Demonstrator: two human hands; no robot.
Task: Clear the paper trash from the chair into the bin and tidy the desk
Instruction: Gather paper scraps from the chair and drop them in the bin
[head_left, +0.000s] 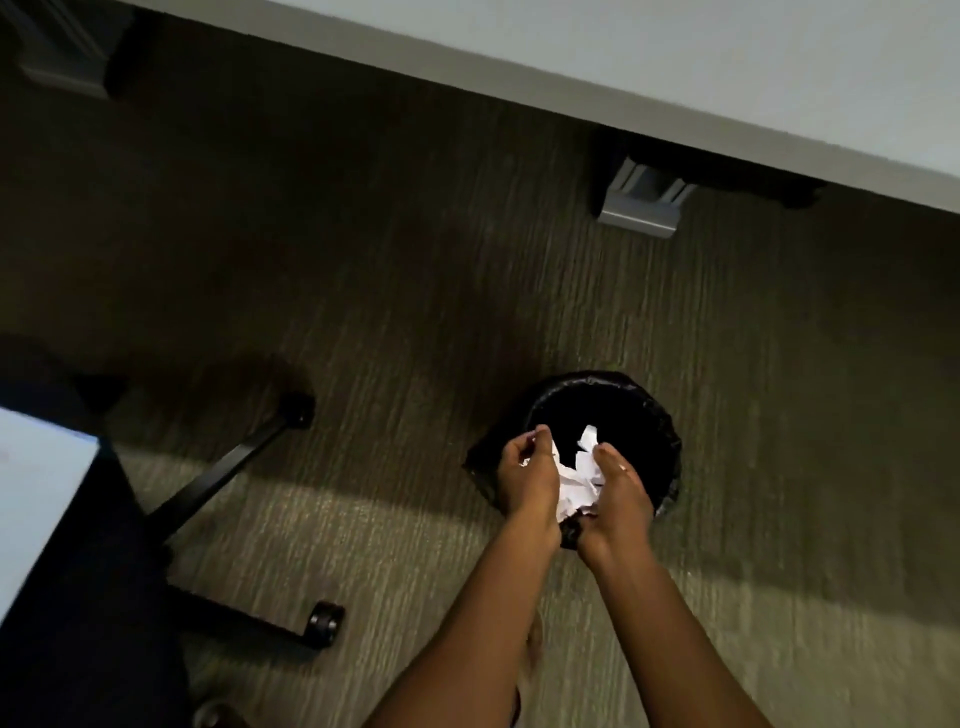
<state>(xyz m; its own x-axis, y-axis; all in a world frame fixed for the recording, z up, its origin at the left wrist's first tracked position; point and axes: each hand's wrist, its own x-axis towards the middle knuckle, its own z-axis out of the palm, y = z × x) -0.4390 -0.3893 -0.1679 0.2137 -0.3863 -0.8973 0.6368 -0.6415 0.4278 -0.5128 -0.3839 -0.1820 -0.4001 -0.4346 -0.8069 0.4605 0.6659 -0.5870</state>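
A round black bin (644, 410) lined with a black bag stands on the carpet, right of centre. Over its near rim I hold a bunch of crumpled white paper (574, 480) between both hands. My left hand (527, 475) cups the paper from the left and my right hand (621, 491) presses it from the right. Some paper scraps stick up above my fingers, over the bin's dark opening. The dark chair (78, 571) fills the lower left, its seat mostly out of frame.
The chair's black legs and castors (324, 621) spread over the carpet left of the bin. A white desk top (675, 57) crosses the upper frame, with a grey desk foot (641, 208) below it. A pale sheet or surface (36, 499) lies at the left edge.
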